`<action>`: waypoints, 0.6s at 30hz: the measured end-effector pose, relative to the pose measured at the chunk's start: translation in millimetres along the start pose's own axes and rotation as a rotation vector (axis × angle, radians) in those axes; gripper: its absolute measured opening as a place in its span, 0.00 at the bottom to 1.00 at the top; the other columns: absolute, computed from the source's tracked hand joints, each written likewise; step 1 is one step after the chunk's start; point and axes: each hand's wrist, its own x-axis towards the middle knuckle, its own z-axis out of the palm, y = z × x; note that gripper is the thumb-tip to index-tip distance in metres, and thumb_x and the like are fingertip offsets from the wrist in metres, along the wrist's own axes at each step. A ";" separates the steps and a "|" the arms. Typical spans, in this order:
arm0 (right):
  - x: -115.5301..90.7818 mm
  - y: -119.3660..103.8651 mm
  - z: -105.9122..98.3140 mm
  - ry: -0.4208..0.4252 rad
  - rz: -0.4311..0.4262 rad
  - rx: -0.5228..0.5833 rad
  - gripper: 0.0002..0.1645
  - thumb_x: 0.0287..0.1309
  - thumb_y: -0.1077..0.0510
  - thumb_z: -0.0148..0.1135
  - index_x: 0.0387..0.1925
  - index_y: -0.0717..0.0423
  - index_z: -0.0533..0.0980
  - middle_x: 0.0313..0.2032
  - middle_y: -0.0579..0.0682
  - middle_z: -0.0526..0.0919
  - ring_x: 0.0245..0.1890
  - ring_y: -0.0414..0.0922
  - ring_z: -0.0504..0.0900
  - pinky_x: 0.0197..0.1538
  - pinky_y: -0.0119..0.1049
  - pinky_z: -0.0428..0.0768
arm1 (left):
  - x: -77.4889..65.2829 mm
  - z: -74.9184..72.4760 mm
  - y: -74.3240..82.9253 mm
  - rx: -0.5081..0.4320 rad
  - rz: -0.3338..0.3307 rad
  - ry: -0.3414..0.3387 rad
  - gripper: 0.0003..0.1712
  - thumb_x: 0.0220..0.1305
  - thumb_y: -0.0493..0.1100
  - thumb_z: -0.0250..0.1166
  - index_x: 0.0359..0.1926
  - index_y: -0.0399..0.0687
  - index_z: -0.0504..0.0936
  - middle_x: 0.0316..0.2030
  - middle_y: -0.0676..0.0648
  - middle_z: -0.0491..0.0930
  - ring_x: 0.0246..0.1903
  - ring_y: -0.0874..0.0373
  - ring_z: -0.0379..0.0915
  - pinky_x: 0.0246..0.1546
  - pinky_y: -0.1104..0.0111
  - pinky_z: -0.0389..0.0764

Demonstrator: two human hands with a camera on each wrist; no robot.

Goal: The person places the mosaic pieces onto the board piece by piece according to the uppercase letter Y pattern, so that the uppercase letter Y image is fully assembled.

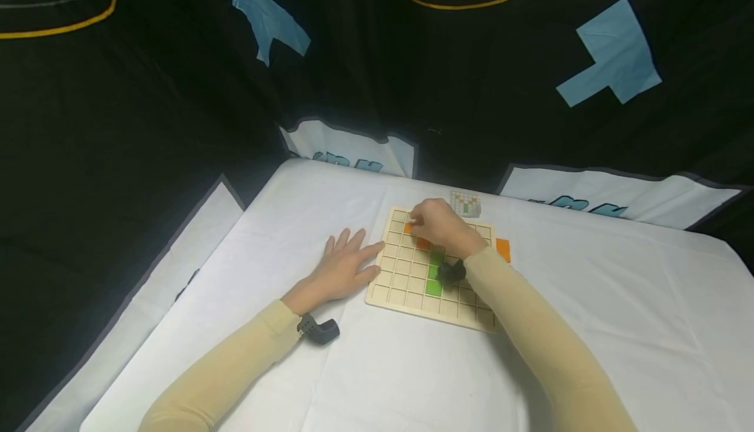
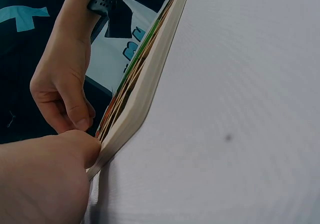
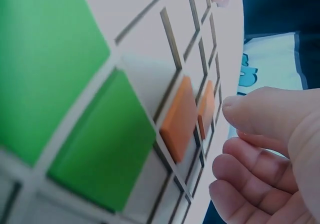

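A pale wooden grid board (image 1: 400,265) lies on the white table. Along its left edge, my left hand (image 1: 341,268) rests flat with fingers spread, index finger and thumb reaching the rim. My right hand (image 1: 442,226) hovers over the upper part of the board, fingers loosely curled, with no tile showing in its grasp. Its thumb is close to an orange tile (image 3: 206,109) set in a cell. A second orange tile (image 3: 181,119) sits diagonally beside it. Green tiles (image 1: 433,287) form a column down the middle, partly hidden by the dark wrist camera.
Behind the board lies a small card (image 1: 465,204) printed with a coloured grid pattern. An orange piece (image 1: 502,250) is at the board's right edge, partly behind the right sleeve. A dark curtain (image 1: 353,85) with blue patches hangs beyond the table (image 1: 618,301).
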 end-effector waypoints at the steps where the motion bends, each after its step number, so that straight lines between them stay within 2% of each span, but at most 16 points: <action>1: -1.4 0.9 -1.3 0.004 0.000 -0.001 0.17 0.63 0.62 0.67 0.51 0.65 0.84 0.52 0.60 0.87 0.55 0.55 0.85 0.61 0.48 0.83 | 0.0 0.1 -0.1 -0.001 -0.001 -0.001 0.33 0.75 0.58 0.52 0.76 0.58 0.66 0.79 0.32 0.51 0.78 0.26 0.38 0.74 0.29 0.42; 5: -8.4 5.8 -7.6 0.017 -0.013 0.006 0.11 0.60 0.63 0.66 0.44 0.64 0.86 0.49 0.60 0.88 0.52 0.55 0.85 0.58 0.50 0.83 | 0.0 0.1 -0.1 -0.004 0.001 -0.004 0.33 0.75 0.58 0.52 0.76 0.58 0.66 0.79 0.32 0.51 0.78 0.26 0.38 0.74 0.29 0.41; 7: -11.8 9.0 -11.8 0.013 -0.015 0.010 0.07 0.60 0.63 0.65 0.36 0.65 0.84 0.44 0.58 0.88 0.47 0.53 0.83 0.58 0.50 0.83 | 0.0 -0.2 -0.1 -0.001 0.002 -0.001 0.33 0.75 0.58 0.52 0.76 0.57 0.66 0.79 0.32 0.51 0.78 0.26 0.38 0.74 0.29 0.41; 10: -18.4 13.6 -18.8 0.040 -0.003 0.003 0.10 0.60 0.63 0.66 0.39 0.66 0.84 0.44 0.59 0.87 0.45 0.52 0.83 0.57 0.50 0.83 | 0.0 -0.3 -0.3 0.003 0.003 0.004 0.33 0.75 0.58 0.52 0.76 0.57 0.66 0.79 0.32 0.51 0.78 0.26 0.38 0.74 0.29 0.41; 13: -25.7 18.5 -26.6 0.072 -0.024 -0.043 0.07 0.59 0.63 0.66 0.30 0.66 0.80 0.35 0.56 0.85 0.39 0.51 0.81 0.48 0.46 0.82 | -0.1 -0.2 -0.4 0.004 0.002 0.005 0.33 0.75 0.58 0.52 0.76 0.57 0.66 0.79 0.32 0.51 0.78 0.26 0.38 0.74 0.29 0.41; 14: -28.2 20.4 -28.7 0.088 -0.028 -0.052 0.07 0.58 0.64 0.66 0.26 0.63 0.79 0.31 0.53 0.83 0.38 0.49 0.80 0.45 0.43 0.81 | -0.3 -0.1 -0.5 0.002 0.000 0.004 0.33 0.75 0.58 0.52 0.76 0.57 0.66 0.79 0.32 0.51 0.78 0.26 0.38 0.74 0.30 0.41; 16: -33.4 24.9 -32.9 0.103 -0.050 -0.081 0.16 0.57 0.65 0.65 0.18 0.58 0.69 0.24 0.49 0.75 0.33 0.47 0.75 0.39 0.40 0.76 | -0.5 -0.1 -0.4 0.001 -0.002 0.003 0.33 0.75 0.58 0.52 0.76 0.57 0.66 0.79 0.32 0.51 0.78 0.26 0.38 0.75 0.30 0.40; 17: -36.1 27.8 -34.4 0.107 -0.054 -0.089 0.20 0.56 0.65 0.64 0.17 0.56 0.63 0.22 0.49 0.69 0.31 0.47 0.71 0.36 0.40 0.72 | -0.6 0.0 -0.3 0.000 -0.003 0.003 0.33 0.75 0.58 0.52 0.76 0.57 0.66 0.79 0.32 0.51 0.78 0.26 0.38 0.75 0.30 0.40; 18: -39.3 30.7 -35.5 0.124 -0.054 -0.092 0.18 0.55 0.66 0.65 0.17 0.55 0.67 0.23 0.48 0.73 0.31 0.46 0.73 0.37 0.39 0.73 | -0.7 0.0 -0.3 0.000 -0.004 0.002 0.33 0.75 0.58 0.52 0.76 0.57 0.66 0.79 0.32 0.51 0.78 0.26 0.38 0.75 0.30 0.40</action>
